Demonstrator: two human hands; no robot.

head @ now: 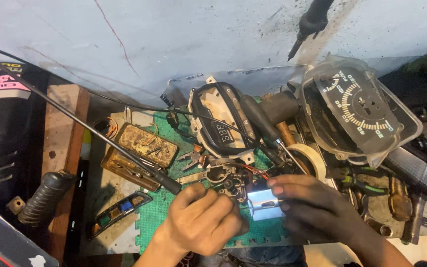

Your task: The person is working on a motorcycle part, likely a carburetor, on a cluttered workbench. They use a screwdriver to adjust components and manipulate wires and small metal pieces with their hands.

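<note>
My right hand (317, 207) fingers clamp a small shiny metal block (264, 203); left hand (201, 222) fingers curl shut beside it, tools crowding the green mat (156, 220).

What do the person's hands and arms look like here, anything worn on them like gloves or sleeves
Both hands are bare: no gloves, rings or watch show. The left hand and its forearm carry no sleeve up to the picture's lower edge. The right hand and its forearm are likewise uncovered. The right hand lies in shadow, so fine marks or grime on it cannot be told.
</note>
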